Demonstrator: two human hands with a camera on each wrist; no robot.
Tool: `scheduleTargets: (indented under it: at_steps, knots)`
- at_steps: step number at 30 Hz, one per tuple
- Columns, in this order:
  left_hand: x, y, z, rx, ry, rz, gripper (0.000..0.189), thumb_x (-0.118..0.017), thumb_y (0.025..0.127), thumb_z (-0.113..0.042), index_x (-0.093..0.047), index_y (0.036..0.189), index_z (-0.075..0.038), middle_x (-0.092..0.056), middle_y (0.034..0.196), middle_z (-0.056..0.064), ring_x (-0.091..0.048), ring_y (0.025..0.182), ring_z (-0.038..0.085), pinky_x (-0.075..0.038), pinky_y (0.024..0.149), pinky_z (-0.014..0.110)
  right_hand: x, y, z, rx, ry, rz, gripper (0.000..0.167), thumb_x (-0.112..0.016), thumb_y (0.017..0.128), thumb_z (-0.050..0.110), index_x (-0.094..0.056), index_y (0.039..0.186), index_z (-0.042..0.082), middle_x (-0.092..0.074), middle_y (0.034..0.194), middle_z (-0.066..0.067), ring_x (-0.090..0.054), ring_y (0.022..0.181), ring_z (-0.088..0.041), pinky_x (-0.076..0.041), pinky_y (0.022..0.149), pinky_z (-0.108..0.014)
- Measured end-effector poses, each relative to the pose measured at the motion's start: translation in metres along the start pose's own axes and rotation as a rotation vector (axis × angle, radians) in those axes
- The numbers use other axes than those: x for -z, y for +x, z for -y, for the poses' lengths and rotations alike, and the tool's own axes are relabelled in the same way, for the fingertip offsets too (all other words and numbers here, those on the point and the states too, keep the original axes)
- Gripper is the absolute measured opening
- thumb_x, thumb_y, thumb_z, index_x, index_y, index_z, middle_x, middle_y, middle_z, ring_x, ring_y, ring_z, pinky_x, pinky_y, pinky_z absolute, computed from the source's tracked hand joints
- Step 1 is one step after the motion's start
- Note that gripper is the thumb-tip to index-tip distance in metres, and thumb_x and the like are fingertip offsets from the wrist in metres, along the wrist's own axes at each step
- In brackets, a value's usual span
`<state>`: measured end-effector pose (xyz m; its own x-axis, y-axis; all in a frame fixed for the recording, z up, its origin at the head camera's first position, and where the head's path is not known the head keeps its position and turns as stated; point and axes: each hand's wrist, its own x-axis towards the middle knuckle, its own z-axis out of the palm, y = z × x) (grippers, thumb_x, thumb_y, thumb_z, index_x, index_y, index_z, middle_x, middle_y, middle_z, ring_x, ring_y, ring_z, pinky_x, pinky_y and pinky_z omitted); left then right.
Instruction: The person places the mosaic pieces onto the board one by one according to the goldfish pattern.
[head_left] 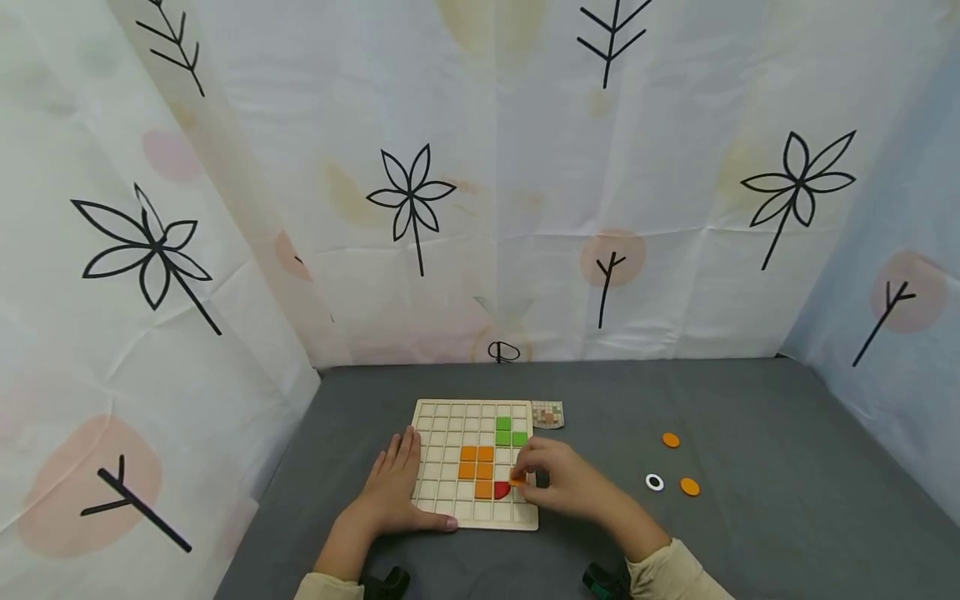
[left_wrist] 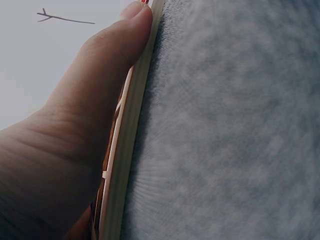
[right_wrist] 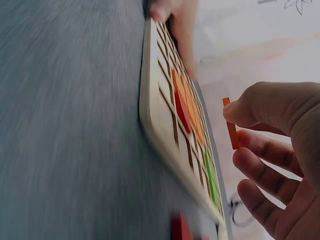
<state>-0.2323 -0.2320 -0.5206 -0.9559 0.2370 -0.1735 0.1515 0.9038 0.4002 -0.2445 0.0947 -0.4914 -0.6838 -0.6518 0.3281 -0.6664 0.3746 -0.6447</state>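
A wooden grid board (head_left: 442, 410) lies on the grey table. My left hand (head_left: 393, 492) rests along its left side, fingers straight, with the thumb at the front edge. My right hand (head_left: 558, 479) pinches a thin orange piece (right_wrist: 231, 125) between thumb and fingers, above the board's right side. Beside that piece, a red rounded piece (head_left: 501, 490) sits in a cell. Several orange square tiles (head_left: 468, 453) fill cells in the middle. Green square tiles (head_left: 503, 437) lie near the back right. In the left wrist view the thumb (left_wrist: 107, 55) lies against the board's edge.
A small patterned card (head_left: 547, 415) lies at the board's back right corner. Farther right are two orange discs (head_left: 689, 487) and a white ring (head_left: 648, 482). A blurred red thing (right_wrist: 181, 227) shows low in the right wrist view. Printed cloth walls surround the table.
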Motion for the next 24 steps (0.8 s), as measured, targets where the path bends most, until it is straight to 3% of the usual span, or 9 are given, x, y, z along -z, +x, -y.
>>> scheduleTargets:
  at_steps: [6, 14, 24]
  knots:
    - [-0.003, 0.000, -0.001, -0.006, -0.006, 0.000, 0.158, -0.081, 0.063, -0.089, -0.004, 0.171, -0.004, 0.004, 0.179, 0.016, 0.001, 0.167, 0.041, -0.008, 0.132, 0.065, -0.024, 0.023, 0.015, 0.033, 0.023, 0.051, 0.009, -0.080, 0.092, 0.003, -0.079, 0.097, 0.010, -0.071, 0.100, -0.002, -0.065, 0.088, -0.018, -0.059, 0.077, -0.028]
    - [-0.001, 0.003, -0.003, -0.024, -0.008, 0.004, 0.157, -0.080, 0.064, -0.089, -0.004, 0.171, -0.004, 0.005, 0.180, 0.016, 0.002, 0.167, 0.040, -0.007, 0.132, 0.065, -0.043, 0.049, 0.018, -0.047, -0.006, 0.086, 0.008, -0.082, 0.093, 0.010, -0.080, 0.099, 0.014, -0.070, 0.097, 0.001, -0.058, 0.081, -0.011, -0.050, 0.073, -0.019]
    - [-0.001, 0.001, -0.001, -0.016, -0.017, 0.000, 0.157, -0.082, 0.063, -0.087, -0.004, 0.171, -0.003, 0.005, 0.180, 0.016, 0.003, 0.167, 0.041, -0.007, 0.132, 0.065, -0.055, 0.056, 0.010, -0.071, -0.041, 0.137, 0.004, -0.081, 0.092, 0.009, -0.080, 0.094, 0.013, -0.067, 0.092, 0.002, -0.055, 0.077, -0.007, -0.049, 0.072, -0.018]
